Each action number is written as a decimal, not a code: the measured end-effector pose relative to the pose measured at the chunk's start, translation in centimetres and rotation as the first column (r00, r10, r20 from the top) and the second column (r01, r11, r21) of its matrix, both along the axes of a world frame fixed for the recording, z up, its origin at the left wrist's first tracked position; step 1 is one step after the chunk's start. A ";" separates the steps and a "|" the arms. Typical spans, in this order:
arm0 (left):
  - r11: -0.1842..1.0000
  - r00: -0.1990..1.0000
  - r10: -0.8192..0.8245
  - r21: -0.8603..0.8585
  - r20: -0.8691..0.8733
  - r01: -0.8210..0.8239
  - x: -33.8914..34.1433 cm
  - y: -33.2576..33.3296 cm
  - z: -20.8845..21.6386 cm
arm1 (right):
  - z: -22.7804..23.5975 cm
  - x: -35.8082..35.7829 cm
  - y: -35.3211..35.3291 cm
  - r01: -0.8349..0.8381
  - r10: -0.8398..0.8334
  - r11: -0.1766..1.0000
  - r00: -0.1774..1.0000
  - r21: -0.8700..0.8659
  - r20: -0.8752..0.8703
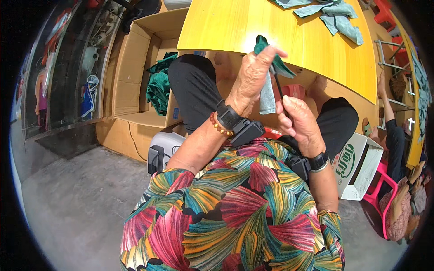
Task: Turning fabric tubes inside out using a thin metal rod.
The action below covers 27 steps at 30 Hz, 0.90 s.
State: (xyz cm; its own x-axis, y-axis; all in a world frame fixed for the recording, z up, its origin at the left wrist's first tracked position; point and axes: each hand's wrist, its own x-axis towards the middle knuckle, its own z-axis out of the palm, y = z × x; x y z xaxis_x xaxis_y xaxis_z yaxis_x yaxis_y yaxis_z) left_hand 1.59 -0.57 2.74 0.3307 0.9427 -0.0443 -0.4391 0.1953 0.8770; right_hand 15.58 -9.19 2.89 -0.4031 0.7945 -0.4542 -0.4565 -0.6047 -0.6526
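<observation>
- A small piece of cloth, dark green on one face and pale grey-green on the other (267, 99), hangs in front of the torso, just below the near edge of the yellow wood-grain table (226, 27), likely held there for a close view
- The left hand (251, 77) is closed on the cloth, probably to steady it against the slim black rod (278, 86); whether the rod's upper end enters the cloth cannot be told
- The right hand (299, 118) pinches the rod's lower end between thumb and fingers, perhaps for fine control
- The left forearm slants up and inward, hand raised higher than the right, whose wrist bends inward
- Crumpled dark green fabric (159, 88) lies in the open brown cardboard box (127, 86), seemingly within left-hand reach
</observation>
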 end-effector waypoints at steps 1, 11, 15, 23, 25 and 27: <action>0.997 0.995 0.081 -0.009 0.064 -0.080 0.1 -0.1 0.0 | 0.1 -0.2 0.1 0.005 -0.005 1.000 1.000 -0.006 0.021; 0.985 0.978 0.162 -0.086 0.134 -0.152 -1.8 0.6 -0.5 | 1.4 2.8 -0.4 -0.143 -0.081 0.953 0.731 0.268 0.677; 0.992 0.985 0.121 -0.058 0.126 -0.114 -1.5 0.5 -0.5 | 1.3 2.9 -0.3 -0.240 -0.283 0.858 0.517 0.454 0.808; 0.990 0.987 0.122 -0.051 -0.101 -0.128 0.4 -0.9 -1.3 | -0.6 1.7 1.3 -0.198 -0.363 0.775 0.638 0.600 0.679; 0.993 0.981 0.118 0.039 -0.153 -0.114 1.5 -2.9 -0.6 | 1.1 0.3 1.8 -0.039 -0.197 0.915 0.826 0.402 0.528; 0.992 0.992 0.122 0.017 -0.042 -0.121 1.1 -2.6 -1.7 | 1.2 -0.9 1.6 0.100 -0.131 0.981 0.974 0.164 0.186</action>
State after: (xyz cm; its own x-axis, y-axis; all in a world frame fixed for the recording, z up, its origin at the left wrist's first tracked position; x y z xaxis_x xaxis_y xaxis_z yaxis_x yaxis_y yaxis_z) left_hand 2.66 -3.15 1.02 0.2116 0.9765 -0.0420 -0.4205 0.1297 0.8980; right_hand 14.64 -7.57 4.10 -0.2203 0.8962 -0.3850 -0.3723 -0.4421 -0.8161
